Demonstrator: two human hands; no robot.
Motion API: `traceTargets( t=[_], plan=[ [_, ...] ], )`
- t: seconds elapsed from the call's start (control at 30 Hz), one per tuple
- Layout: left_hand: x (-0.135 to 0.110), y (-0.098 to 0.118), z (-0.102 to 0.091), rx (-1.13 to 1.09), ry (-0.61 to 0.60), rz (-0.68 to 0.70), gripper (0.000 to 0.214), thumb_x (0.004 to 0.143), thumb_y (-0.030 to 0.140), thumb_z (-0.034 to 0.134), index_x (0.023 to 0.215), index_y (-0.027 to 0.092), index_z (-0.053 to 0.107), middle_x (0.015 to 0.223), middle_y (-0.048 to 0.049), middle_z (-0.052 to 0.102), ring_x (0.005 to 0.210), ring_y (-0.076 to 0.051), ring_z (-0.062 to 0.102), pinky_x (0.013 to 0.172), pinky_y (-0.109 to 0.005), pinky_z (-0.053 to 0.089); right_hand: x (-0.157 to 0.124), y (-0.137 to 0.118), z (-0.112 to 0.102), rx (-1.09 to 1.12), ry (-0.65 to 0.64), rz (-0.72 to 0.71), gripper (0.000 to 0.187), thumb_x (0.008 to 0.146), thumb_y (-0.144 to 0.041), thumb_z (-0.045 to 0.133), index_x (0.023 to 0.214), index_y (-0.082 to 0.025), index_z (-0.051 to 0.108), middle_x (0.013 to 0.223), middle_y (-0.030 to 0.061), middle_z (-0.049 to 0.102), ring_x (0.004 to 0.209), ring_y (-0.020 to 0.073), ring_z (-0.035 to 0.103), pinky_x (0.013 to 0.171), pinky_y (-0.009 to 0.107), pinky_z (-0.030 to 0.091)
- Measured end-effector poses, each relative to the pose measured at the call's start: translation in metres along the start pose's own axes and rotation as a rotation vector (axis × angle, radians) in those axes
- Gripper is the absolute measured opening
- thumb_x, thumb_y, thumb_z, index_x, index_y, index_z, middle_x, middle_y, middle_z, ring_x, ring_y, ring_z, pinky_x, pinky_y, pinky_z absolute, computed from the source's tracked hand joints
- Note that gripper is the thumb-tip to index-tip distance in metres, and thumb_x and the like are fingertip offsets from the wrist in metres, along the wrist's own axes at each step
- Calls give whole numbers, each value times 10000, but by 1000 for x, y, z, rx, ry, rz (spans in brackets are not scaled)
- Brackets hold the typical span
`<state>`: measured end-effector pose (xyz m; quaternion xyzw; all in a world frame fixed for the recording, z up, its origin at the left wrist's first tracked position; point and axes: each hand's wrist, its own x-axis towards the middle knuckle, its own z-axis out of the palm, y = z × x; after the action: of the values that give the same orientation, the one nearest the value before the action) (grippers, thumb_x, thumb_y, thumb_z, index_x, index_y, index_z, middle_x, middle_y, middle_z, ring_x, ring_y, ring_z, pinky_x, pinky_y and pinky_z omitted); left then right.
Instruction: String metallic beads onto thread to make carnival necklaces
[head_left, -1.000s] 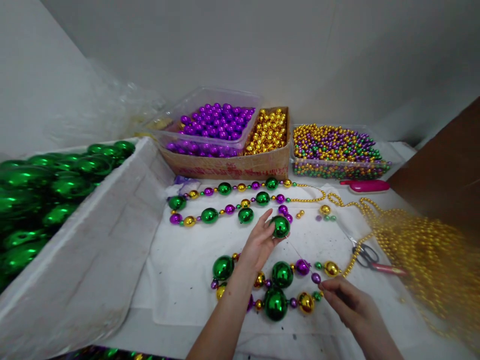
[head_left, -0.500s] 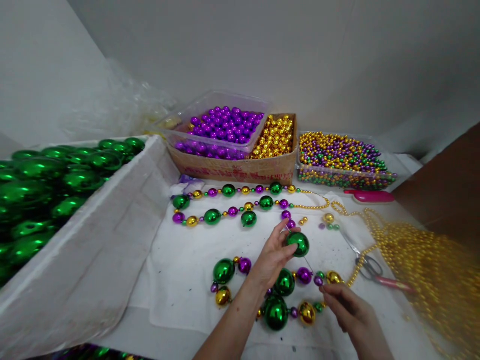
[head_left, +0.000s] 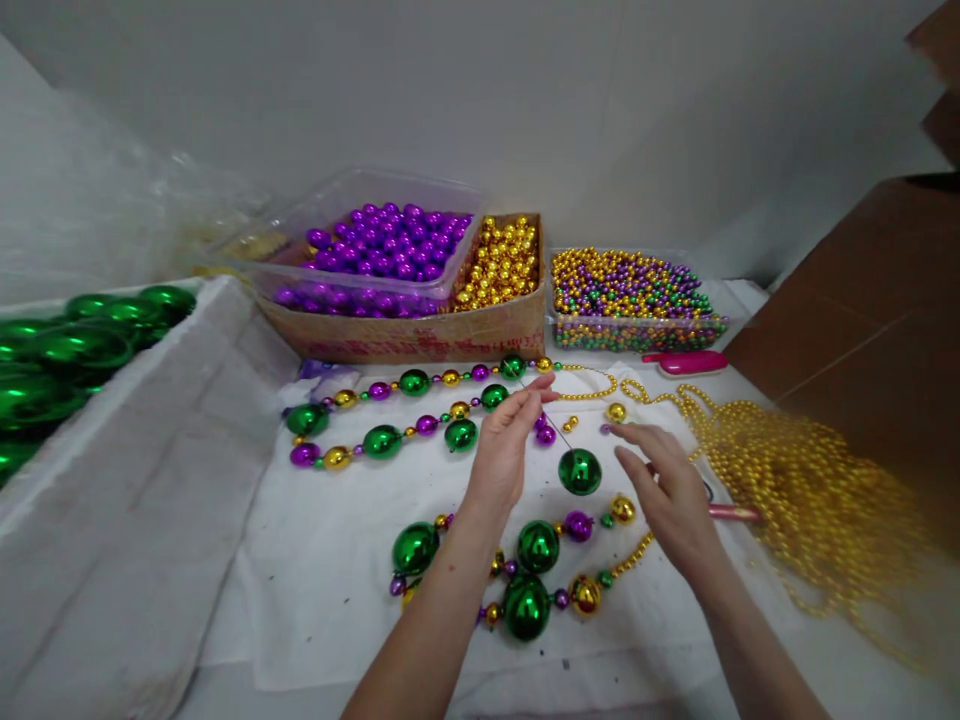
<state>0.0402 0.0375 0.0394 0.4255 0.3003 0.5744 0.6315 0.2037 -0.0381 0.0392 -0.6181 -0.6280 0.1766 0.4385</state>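
Observation:
My left hand (head_left: 508,440) is closed, pinching a thin wire or string (head_left: 561,432) between its fingertips. A large shiny green ball bead (head_left: 580,471) is on this line, below and to the right of the fingers. My right hand (head_left: 664,478) is to the right of that bead, thumb and fingers apart, with nothing visible in it. Its fingertips are close to a small gold bead (head_left: 616,412) and a small purple bead (head_left: 605,429). Below the hands lies a strand of green, purple and gold beads, including a green ball (head_left: 526,606); my left forearm hides part of it.
A finished-looking bead necklace (head_left: 383,441) lies farther back on the white cloth (head_left: 315,540). Behind it are a tub of purple beads (head_left: 390,250), a cardboard box (head_left: 405,340) and a mixed-bead tub (head_left: 637,300). Gold bead chains (head_left: 810,480) pile at right; a foam box (head_left: 150,480) stands left.
My left hand has moved up the line, away from the green ball it was touching. My right hand has let go of the line, risen and spread its fingers. The view has shifted right.

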Motion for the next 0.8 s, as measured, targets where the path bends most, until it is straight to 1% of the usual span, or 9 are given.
traceTargets(
  t=[0.07,0.17,0.27,0.33,0.43,0.5,0.57,0.67,0.8],
  plan=[
    [3,7,13,17,-43,40,159,843,272,571,853,194,709,1220,-39,610,1215,-232,470,1048,-391,300,13,-10,2,30,-66,-76,257,886,-297,503,1096,-251,644,1095,71,622,1061,241,510,912,401,386],
    [5,18,28,-6,-66,75,165,849,274,565,831,195,709,1186,-40,628,1192,-226,493,1028,-382,331,27,-15,11,230,-211,15,129,817,-292,605,862,-239,713,964,50,670,976,234,540,899,389,375],
    [7,27,28,-42,-80,98,171,852,297,566,870,195,702,1193,-52,619,1172,-231,506,996,-385,370,32,-8,15,441,-277,180,169,802,-321,611,733,-195,699,722,30,669,716,176,571,697,308,434],
    [7,25,20,-51,-143,52,244,849,318,570,1061,232,656,1247,-58,583,1178,-242,499,993,-405,374,33,-5,12,503,-271,231,238,846,-362,541,799,-176,682,595,2,614,531,123,502,514,243,388],
    [3,1,2,28,-314,-132,550,790,280,650,1310,306,472,1329,-68,516,1246,-264,432,1026,-433,330,37,-8,3,693,-235,291,263,865,-396,508,856,-172,646,538,-37,532,440,81,405,425,204,305],
    [-2,-24,-10,145,-429,-262,649,716,219,720,1312,292,475,1351,-78,490,1298,-281,361,1059,-442,278,43,-14,-1,899,-226,314,228,837,-390,566,843,-176,644,544,-45,524,443,71,410,428,198,308],
    [-7,-48,-20,197,-490,-337,714,675,192,750,1320,289,459,1370,-69,467,1313,-278,335,1072,-442,248,51,-22,-4,1078,-226,311,194,807,-369,621,818,-178,652,546,-46,530,453,69,429,434,197,323],
    [-10,-69,-28,136,-533,-389,707,662,186,752,1303,266,465,1347,-70,485,1266,-263,389,1038,-411,290,66,-33,-7,1200,-208,259,150,807,-330,635,799,-183,660,546,-45,530,480,72,454,455,195,358],
    [-8,-70,-32,106,-582,-509,601,661,181,738,1224,198,526,1197,-104,582,1107,-243,515,913,-359,389,90,-35,-16,1259,-97,192,87,807,-273,638,783,-194,665,563,-48,518,516,66,469,477,183,390]
  ],
)
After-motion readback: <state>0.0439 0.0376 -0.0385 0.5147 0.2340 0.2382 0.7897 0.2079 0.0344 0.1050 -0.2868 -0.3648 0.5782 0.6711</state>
